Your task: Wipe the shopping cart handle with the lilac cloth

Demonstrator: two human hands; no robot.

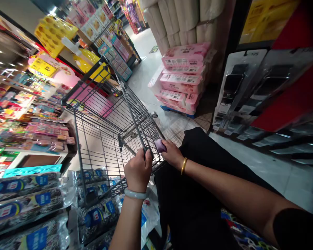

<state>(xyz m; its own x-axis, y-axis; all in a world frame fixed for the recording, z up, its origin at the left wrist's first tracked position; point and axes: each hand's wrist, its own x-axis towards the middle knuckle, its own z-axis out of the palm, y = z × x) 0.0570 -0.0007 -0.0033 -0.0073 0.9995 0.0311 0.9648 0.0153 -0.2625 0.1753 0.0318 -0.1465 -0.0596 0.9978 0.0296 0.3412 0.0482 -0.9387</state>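
Note:
A grey wire shopping cart (139, 128) stands tilted across the middle of the view, and its basket looks bare inside. My left hand (138, 170), with a pale bangle at the wrist, is closed around the cart's dark bar at the near end. Just right of it, my right hand (171, 155), wearing a gold bangle, is closed on a small lilac thing (160, 145), whose kind I cannot make out. That hand is close beside the cart's wire side; whether it touches the wire is hidden.
Pink packs (181, 83) are stacked on a blue pallet (169, 109) ahead on the right. A rack of dark hanging goods (233, 81) stands nearer on the right. Blue-labelled bags (21, 201) lie at lower left, close to the cart. Shelves of snacks (47, 132) line the left.

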